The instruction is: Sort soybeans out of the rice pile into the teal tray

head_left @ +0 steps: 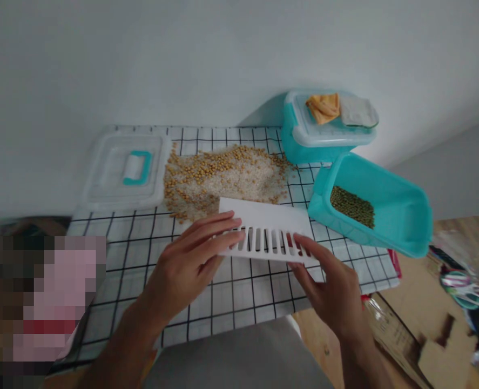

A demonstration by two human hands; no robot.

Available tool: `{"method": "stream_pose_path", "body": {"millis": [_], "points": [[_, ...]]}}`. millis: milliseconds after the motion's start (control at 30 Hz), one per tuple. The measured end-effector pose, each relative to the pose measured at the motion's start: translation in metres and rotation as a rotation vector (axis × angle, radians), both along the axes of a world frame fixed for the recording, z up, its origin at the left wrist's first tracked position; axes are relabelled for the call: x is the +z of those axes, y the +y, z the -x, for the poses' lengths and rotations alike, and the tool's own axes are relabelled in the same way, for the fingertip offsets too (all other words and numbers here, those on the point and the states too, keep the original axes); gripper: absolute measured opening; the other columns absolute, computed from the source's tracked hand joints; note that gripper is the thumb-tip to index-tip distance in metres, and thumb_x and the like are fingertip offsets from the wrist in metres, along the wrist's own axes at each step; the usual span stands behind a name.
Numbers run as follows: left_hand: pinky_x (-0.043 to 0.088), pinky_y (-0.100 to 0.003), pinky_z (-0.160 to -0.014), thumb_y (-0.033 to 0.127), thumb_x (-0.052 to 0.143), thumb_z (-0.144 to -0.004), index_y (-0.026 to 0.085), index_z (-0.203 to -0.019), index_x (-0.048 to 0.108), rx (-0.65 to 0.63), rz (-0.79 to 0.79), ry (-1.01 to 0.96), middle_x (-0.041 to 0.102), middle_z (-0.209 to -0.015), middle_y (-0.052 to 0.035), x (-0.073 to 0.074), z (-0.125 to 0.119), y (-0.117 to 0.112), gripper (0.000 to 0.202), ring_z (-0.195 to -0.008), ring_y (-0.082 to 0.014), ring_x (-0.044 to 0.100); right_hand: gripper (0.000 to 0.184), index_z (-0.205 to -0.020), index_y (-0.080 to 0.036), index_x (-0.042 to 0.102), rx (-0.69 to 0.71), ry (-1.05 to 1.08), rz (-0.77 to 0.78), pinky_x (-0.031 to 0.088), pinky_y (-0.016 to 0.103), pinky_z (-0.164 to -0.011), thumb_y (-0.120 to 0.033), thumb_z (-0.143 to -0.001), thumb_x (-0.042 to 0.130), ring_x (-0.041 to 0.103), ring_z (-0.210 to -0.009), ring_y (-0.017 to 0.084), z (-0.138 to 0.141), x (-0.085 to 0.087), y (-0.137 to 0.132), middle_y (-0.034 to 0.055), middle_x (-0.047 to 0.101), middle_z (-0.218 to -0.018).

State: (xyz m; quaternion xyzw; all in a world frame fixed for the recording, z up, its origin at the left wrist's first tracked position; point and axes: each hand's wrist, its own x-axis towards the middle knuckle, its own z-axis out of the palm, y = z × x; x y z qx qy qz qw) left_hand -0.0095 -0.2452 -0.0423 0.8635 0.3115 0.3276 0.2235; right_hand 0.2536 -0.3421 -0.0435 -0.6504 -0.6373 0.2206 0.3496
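Both my hands hold a white slotted plastic piece [269, 219], a flat panel with a row of long slots along its near side, just above the checked cloth. My left hand [201, 248] grips its left end, fingers over the slots. At its right end, my right hand [326, 278] pinches the edge between thumb and fingers. Beyond the panel lies a spread pile of yellow beans [210, 167] mixed with pale rice-like grains [239, 181]. The panel's near-left part is hidden under my fingers.
An open turquoise bin [401, 200] with green beans [350, 208] tilts at the right. Behind it stands a lidded turquoise box [304, 148] with an orange cloth [324, 108] on top. A clear lid [97, 178] lies left. A person's pink sleeve [67, 281] shows lower left.
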Motion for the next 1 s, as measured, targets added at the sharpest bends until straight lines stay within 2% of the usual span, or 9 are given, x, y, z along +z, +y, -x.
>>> {"method": "stream_pose_path", "body": {"millis": [100,167,300,400,500,667,733,867,1000], "points": [[0.049,-0.044,-0.115,-0.002,0.059,-0.091,0.019,-0.133,0.064,-0.116,-0.012,0.079,0.06,-0.145,-0.0075,0.005,0.004,-0.027,0.047,-0.139,-0.0247,0.052,0.054,-0.139,-0.04,0.058,0.029,-0.175,-0.095,0.066,0.038,-0.082,-0.02,-0.09,0.069,0.076,-0.101,0.025,-0.013,-0.002,-0.035,0.0026,0.076,-0.118],[0.051,-0.04,-0.112,0.004,0.062,-0.093,0.02,-0.132,0.065,-0.181,-0.048,0.111,0.061,-0.145,-0.0052,0.003,0.0,-0.048,0.042,-0.138,-0.0236,0.052,0.053,-0.136,-0.039,0.06,0.01,-0.199,-0.112,0.066,0.038,-0.081,-0.021,-0.087,0.072,0.076,-0.102,0.026,-0.024,-0.006,-0.054,0.0029,0.077,-0.116],[0.057,-0.036,-0.097,0.015,0.064,-0.096,0.019,-0.126,0.068,-0.277,-0.132,0.129,0.069,-0.135,-0.0017,-0.008,-0.023,-0.079,0.031,-0.13,-0.0216,0.058,0.036,-0.12,-0.034,0.067,-0.11,-0.154,-0.02,0.065,0.036,-0.08,-0.023,-0.086,0.071,0.076,-0.102,0.026,-0.046,-0.021,-0.079,0.0059,0.077,-0.115],[0.058,-0.035,-0.086,0.018,0.062,-0.097,0.019,-0.125,0.068,-0.317,-0.166,0.118,0.071,-0.132,-0.0015,-0.013,-0.041,-0.088,0.029,-0.118,-0.0192,0.064,0.034,-0.117,-0.03,0.067,-0.137,-0.094,0.029,0.064,0.036,-0.081,-0.023,-0.084,0.072,0.077,-0.099,0.026,-0.057,-0.034,-0.085,0.0079,0.077,-0.115],[0.057,-0.033,-0.08,0.019,0.062,-0.098,0.02,-0.123,0.069,-0.33,-0.154,0.099,0.073,-0.127,-0.0006,-0.013,-0.052,-0.089,0.027,-0.106,-0.0165,0.066,0.036,-0.119,-0.029,0.067,-0.151,0.006,0.071,0.064,0.035,-0.082,-0.023,-0.083,0.072,0.076,-0.101,0.026,-0.061,-0.043,-0.081,0.0094,0.076,-0.116],[0.055,-0.033,-0.08,0.017,0.064,-0.096,0.02,-0.122,0.069,-0.301,-0.158,0.106,0.074,-0.124,-0.0011,-0.013,-0.046,-0.083,0.027,-0.102,-0.0169,0.067,0.035,-0.118,-0.029,0.067,-0.141,0.192,0.154,0.064,0.028,-0.068,-0.025,-0.084,0.073,0.076,-0.089,0.021,-0.05,-0.042,-0.061,0.0076,0.075,-0.113],[0.055,-0.034,-0.083,0.016,0.063,-0.096,0.02,-0.122,0.069,-0.279,-0.156,0.116,0.074,-0.123,-0.0015,-0.013,-0.038,-0.08,0.027,-0.104,-0.0174,0.067,0.033,-0.117,-0.028,0.067,-0.119,0.206,0.183,0.064,0.03,-0.071,-0.025,-0.085,0.071,0.076,-0.088,0.021,-0.044,-0.039,-0.052,0.0073,0.076,-0.112],[0.055,-0.035,-0.085,0.013,0.061,-0.098,0.021,-0.123,0.069,-0.23,-0.142,0.122,0.074,-0.124,-0.0021,-0.014,-0.024,-0.078,0.028,-0.106,-0.0186,0.067,0.03,-0.117,-0.028,0.067,-0.057,0.126,0.192,0.062,0.035,-0.085,-0.023,-0.087,0.067,0.075,-0.099,0.022,-0.03,-0.036,-0.03,0.0064,0.076,-0.115],[0.055,-0.035,-0.083,0.011,0.062,-0.096,0.02,-0.121,0.071,-0.194,-0.126,0.115,0.075,-0.12,-0.0033,-0.014,-0.016,-0.076,0.028,-0.104,-0.0191,0.067,0.028,-0.118,-0.029,0.065,0.003,0.125,0.199,0.061,0.032,-0.083,-0.026,-0.09,0.066,0.075,-0.097,0.02,-0.02,-0.032,-0.013,0.0047,0.076,-0.113]]}}
